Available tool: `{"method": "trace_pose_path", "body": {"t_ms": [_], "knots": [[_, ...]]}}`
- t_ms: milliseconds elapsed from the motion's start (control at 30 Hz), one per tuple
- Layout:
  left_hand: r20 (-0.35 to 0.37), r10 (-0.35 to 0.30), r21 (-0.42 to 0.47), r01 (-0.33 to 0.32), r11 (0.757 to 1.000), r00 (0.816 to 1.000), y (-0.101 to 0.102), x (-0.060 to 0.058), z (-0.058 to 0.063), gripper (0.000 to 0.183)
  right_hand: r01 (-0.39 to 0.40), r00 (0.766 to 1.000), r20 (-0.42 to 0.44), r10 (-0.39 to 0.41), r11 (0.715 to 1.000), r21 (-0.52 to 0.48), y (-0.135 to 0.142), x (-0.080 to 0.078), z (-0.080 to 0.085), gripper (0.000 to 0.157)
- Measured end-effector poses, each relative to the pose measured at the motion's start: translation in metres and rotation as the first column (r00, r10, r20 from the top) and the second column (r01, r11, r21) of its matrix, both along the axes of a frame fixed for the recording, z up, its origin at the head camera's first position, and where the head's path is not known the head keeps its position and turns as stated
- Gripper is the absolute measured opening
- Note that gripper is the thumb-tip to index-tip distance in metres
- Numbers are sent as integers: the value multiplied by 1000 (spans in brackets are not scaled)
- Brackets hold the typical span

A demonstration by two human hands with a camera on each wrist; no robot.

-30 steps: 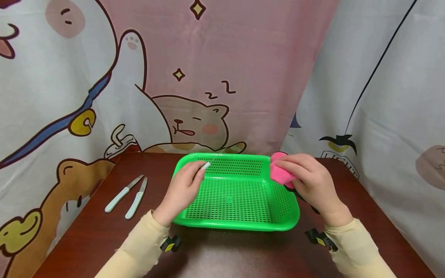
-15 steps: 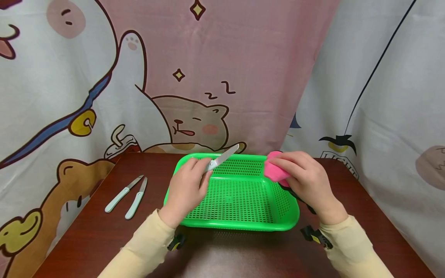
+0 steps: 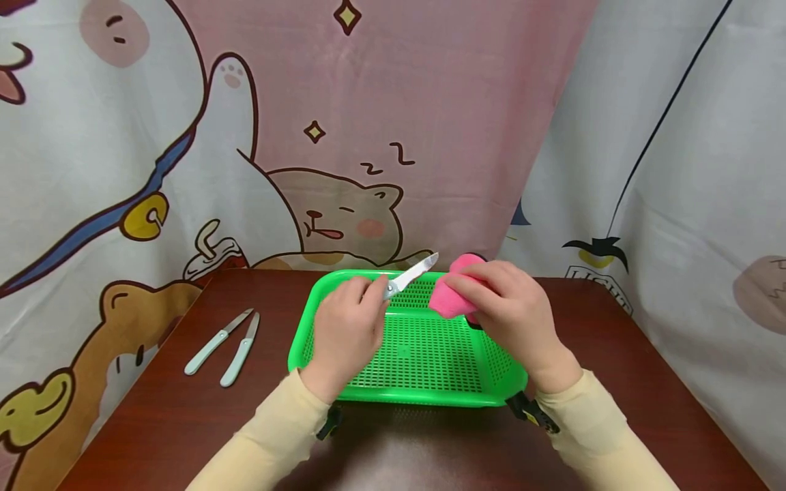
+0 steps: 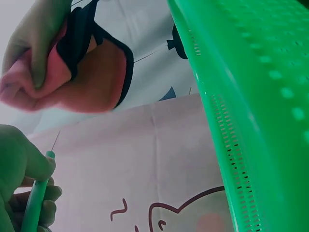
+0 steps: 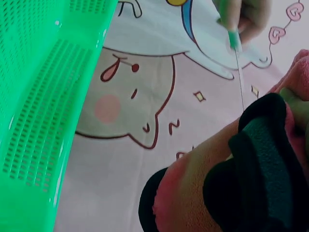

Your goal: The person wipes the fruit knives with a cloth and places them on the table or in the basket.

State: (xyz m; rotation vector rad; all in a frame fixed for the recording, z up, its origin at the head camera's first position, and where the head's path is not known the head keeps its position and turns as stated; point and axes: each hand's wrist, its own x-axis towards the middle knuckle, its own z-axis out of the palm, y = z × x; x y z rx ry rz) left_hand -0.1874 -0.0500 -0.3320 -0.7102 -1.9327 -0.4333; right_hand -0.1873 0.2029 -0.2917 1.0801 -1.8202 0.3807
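Above the brown table (image 3: 153, 423), left hand (image 3: 350, 324) grips knife (image 3: 414, 274), right hand (image 3: 518, 317) pinches pink cloth (image 3: 449, 299); we judge wiping being set up, next needing cloth against knife.

Basket's (image 3: 424, 396) bright green all over, with rows of tiny slots making a grid pattern, and the cloth (image 3: 450, 298) is hot pink with black edging. The raised knife (image 3: 413, 273) has a silvery blade and pale mint handle, same colours on the two other knives (image 3: 239, 359). Table's (image 3: 153, 423) a dark reddish brown, sleeves (image 3: 264, 436) plain cream. Backdrop's (image 3: 454, 102) mostly pink and white, printed with brown-outlined cartoon animals (image 3: 356, 211) and yellow sparkles (image 3: 314, 131).
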Motion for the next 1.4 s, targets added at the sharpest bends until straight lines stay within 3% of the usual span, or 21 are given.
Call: {"method": "trace_pose_path", "body": {"t_ms": [367,733,1133,1400], "knots": [[-28,36,-13,-36,999,999,12,6,-1,20,18,1000,-8,-18,1000,-11,-30,-3,-6,54],[-63,22,17,-21,1000,998,17,8,-6,19,86,996,-19,-86,996,1,-38,-7,-13,42],[-33,-4,34,5,999,999,14,10,-11,22,224,972,76,-221,974,-30,-19,-13,-10,40],[-34,-22,46,23,999,999,12,9,-12,20,262,956,156,-248,961,-82,-7,-16,-10,42]]}}
